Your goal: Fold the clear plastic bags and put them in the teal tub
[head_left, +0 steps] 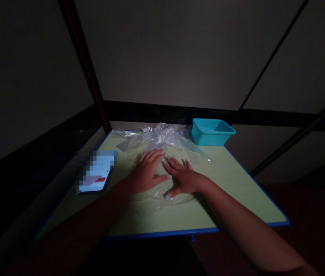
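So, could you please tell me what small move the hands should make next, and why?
Probably slide the left hand and right hand gently forward, pressing lightly: both rest with fingers spread over the clear plastic film, which lies thin and wrinkled around them but bunches up toward the far edge of the green tabletop.

Table: pale green top, blue edge.
Film: clear plastic, bunched towards the far edge, flattened nearer.
Left grip: bare hand, palm down on the film, thumb out.
Right grip: the same, just beside the left.
Tub: turquoise, upright, far right corner of the table.
Phone: lit screen, partly pixelated, left side.
Wall: dim panels, dark band, behind the table.
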Available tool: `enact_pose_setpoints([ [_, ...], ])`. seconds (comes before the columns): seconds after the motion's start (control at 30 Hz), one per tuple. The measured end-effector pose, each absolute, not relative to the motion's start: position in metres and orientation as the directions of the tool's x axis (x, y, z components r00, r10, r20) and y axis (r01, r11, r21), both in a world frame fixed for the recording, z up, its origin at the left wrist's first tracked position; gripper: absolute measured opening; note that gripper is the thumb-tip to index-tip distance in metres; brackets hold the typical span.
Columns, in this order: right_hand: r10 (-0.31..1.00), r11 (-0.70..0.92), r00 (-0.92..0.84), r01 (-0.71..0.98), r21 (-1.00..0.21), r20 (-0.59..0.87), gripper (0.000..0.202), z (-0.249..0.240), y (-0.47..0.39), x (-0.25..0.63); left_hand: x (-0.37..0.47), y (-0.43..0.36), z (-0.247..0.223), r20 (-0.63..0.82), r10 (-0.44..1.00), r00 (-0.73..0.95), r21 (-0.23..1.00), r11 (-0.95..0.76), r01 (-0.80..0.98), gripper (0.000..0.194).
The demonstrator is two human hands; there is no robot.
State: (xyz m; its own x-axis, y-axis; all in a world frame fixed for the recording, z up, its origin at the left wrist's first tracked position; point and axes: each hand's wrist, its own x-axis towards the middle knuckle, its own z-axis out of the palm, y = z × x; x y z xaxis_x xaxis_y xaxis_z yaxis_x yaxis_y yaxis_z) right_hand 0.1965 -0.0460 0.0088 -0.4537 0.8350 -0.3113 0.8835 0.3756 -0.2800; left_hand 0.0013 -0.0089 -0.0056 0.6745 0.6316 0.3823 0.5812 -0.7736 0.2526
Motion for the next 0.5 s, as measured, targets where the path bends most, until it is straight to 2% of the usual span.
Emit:
enact_pose_setpoints([
  [0.1, 0.824, 0.351, -0.434, 0.895, -0.274, -0.365, 0.122, 0.007, -0.043, 0.201, 0.003, -0.02, -0.008, 0.067, 0.559, 0.826, 0.251, -0.811, 0.528, 0.099],
  [0.2, 0.831, 0.342, -0.43, 0.896, -0.285, -0.354, 0.123, 0.006, -0.04, 0.205, 0.001, -0.02, -0.009, -0.137, 0.548, 0.825, 0.244, -0.789, 0.564, 0.112],
  [0.5, 0.893, 0.192, -0.268, 0.954, -0.231, -0.361, 0.114, 0.008, -0.033, 0.215, -0.01, -0.012, -0.007, -0.224, 0.588, 0.778, 0.167, -0.763, 0.625, 0.125],
])
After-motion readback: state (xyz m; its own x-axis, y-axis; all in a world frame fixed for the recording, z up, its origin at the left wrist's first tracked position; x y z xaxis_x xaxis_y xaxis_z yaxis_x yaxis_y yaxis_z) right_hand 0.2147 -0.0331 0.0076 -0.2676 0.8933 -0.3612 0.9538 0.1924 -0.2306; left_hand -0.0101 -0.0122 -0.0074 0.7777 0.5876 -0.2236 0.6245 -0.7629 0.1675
